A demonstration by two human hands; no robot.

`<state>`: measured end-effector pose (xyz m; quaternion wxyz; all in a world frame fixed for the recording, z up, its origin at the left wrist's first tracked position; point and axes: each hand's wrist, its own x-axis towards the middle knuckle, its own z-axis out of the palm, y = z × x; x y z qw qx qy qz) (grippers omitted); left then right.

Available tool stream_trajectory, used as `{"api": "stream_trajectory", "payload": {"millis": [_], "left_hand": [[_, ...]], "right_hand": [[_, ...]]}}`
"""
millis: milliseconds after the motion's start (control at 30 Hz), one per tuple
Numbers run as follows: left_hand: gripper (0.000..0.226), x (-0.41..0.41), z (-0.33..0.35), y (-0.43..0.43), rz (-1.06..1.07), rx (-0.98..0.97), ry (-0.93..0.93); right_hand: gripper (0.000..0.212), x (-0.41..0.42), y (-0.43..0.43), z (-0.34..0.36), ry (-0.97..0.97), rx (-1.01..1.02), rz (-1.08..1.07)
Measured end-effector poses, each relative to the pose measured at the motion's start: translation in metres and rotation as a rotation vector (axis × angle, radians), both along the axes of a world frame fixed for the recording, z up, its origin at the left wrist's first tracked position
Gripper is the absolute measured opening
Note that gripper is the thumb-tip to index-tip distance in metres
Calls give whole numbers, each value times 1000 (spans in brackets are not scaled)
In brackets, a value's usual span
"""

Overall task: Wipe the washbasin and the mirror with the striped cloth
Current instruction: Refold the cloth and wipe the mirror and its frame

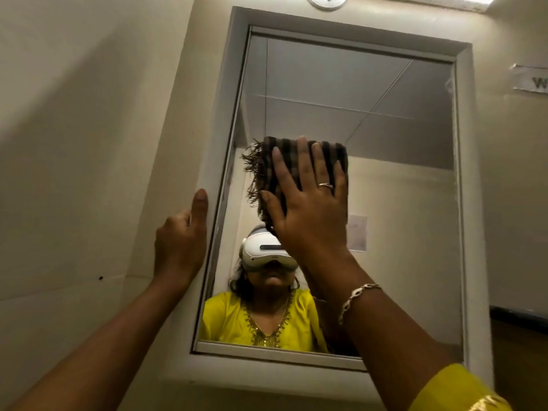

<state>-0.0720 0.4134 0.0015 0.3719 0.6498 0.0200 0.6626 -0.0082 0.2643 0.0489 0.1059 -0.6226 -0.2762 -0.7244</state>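
A tall mirror (pixel 385 188) in a pale frame hangs on the cream wall and fills the middle of the head view. The brown striped cloth (pixel 267 164), folded with a fringe on its left side, lies flat against the glass in the mirror's left middle. My right hand (pixel 308 203) presses on the cloth with fingers spread, a ring on one finger and a bracelet at the wrist. My left hand (pixel 181 241) grips the mirror's left frame edge, thumb pointing up. The washbasin is out of view.
A round white fitting (pixel 326 1) sits on the wall above the mirror. A paper label (pixel 530 80) is stuck to the wall at the upper right. A dark ledge (pixel 519 315) runs along the right edge. The mirror reflects a person in a yellow top.
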Motion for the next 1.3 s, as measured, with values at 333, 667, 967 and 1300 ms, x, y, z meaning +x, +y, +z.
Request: {"api": "stream_trajectory", "payload": {"millis": [333, 667, 967, 1300], "left_hand": [[65, -1, -1, -1, 50, 29, 27], [75, 3, -3, 3, -16, 17, 64], [62, 3, -3, 2, -35, -14, 82], [63, 1, -4, 4, -89, -37, 69]], "right_hand": [[61, 35, -119, 3, 117, 132, -101], [63, 47, -142, 1, 156, 300, -130], [63, 32, -85, -20, 229, 545, -110], [61, -13, 38, -21, 143, 356, -63]]}}
